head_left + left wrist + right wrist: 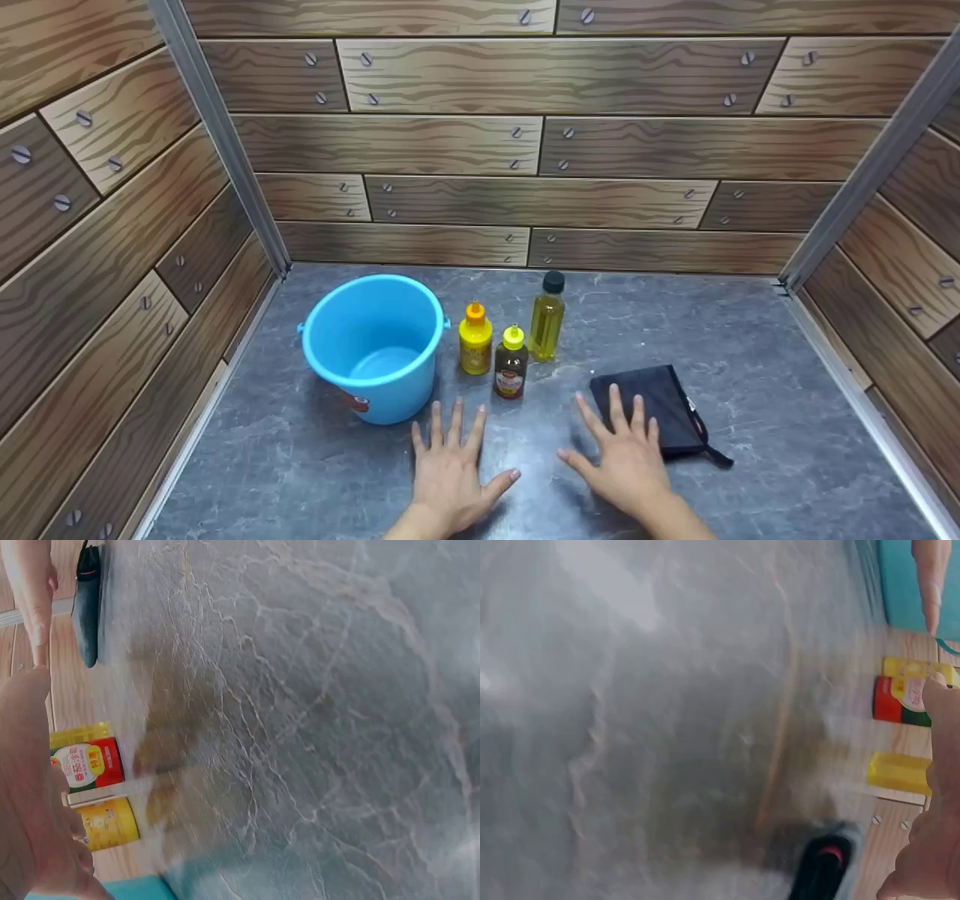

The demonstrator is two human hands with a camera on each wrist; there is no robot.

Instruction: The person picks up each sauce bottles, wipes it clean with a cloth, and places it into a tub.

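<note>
Nothing is grasped yet: both grips, left hand and right hand, are laid flat, released, on the worktop. Bottles and bucket stand untouched just beyond them; the pouch is touched by the right fingertips.

A blue bucket stands beside three bottles.

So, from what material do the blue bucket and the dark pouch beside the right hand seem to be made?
The round light-blue bucket looks like moulded plastic: smooth, glossy, uniform in colour, with a rolled rim. The flat dark navy pouch appears to be soft matte fabric with a zip and cord on its right edge; the exact textile cannot be told.
</note>
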